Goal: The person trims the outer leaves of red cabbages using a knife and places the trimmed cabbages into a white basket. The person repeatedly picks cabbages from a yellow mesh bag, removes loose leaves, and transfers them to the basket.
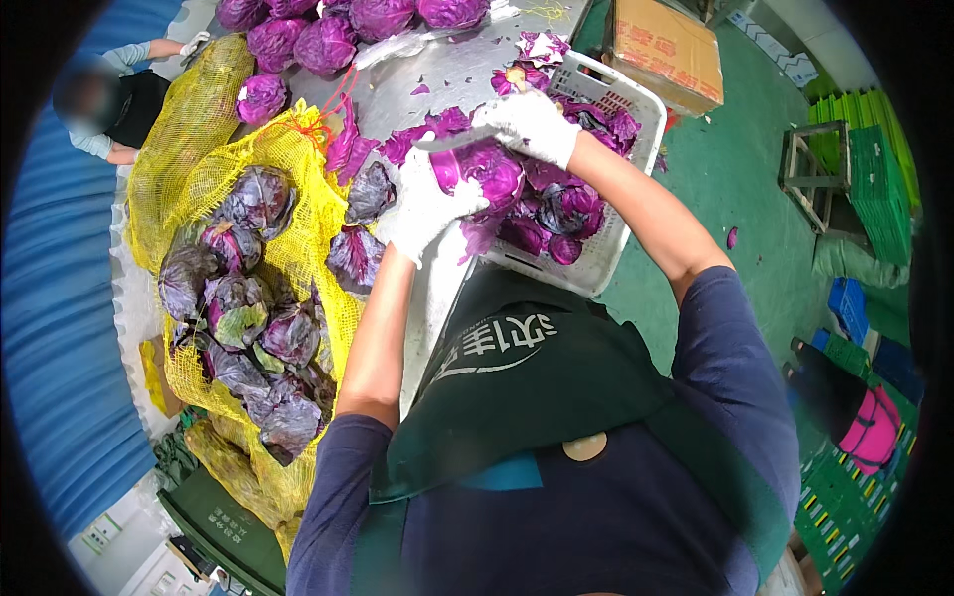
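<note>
Both my hands wear white gloves. My left hand [432, 197] holds a red cabbage [488, 177] over the near edge of the metal table [380, 83], fingers around its left side. In my right hand [531, 128] is a knife [456, 140], its blade lying across the top of the cabbage, pointing left. Below and right of the cabbage, a white plastic crate [647, 112] holds purple leaves and cabbage pieces. Loose dark outer leaves [356, 257] lie left of my left hand. The knife's handle is hidden in my right glove.
An opened yellow mesh sack [313, 223] of dark cabbages stands at left, with a full sack [195, 112] behind it. Peeled cabbages [324, 45] lie at the table's far side. A cardboard box [665, 56] stands beyond the crate. A co-worker is at the upper left.
</note>
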The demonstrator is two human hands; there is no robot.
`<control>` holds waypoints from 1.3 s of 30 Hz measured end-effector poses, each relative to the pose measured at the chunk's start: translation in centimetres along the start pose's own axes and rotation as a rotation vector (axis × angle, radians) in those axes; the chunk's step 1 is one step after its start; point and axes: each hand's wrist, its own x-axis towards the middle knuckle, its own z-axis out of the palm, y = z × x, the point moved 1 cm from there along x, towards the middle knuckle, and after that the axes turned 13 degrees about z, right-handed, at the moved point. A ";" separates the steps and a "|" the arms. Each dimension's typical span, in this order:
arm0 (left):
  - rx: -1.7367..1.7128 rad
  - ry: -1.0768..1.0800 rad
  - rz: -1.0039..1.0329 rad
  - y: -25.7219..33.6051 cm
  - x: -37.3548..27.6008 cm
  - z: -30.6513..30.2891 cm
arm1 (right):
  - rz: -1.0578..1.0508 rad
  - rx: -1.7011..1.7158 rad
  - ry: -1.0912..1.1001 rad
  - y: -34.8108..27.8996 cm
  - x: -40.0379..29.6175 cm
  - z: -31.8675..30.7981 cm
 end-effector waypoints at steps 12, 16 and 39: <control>0.183 0.081 -0.057 2.2 0.7 0.5 | 0.084 0.234 -0.093 -1.4 -0.2 0.5; -0.157 -0.228 -0.125 2.3 2.5 -0.2 | 0.075 0.170 -0.112 -0.2 0.0 0.3; 0.167 -0.071 -0.244 4.5 -2.1 -2.1 | 0.688 -0.130 0.085 12.6 -4.6 0.0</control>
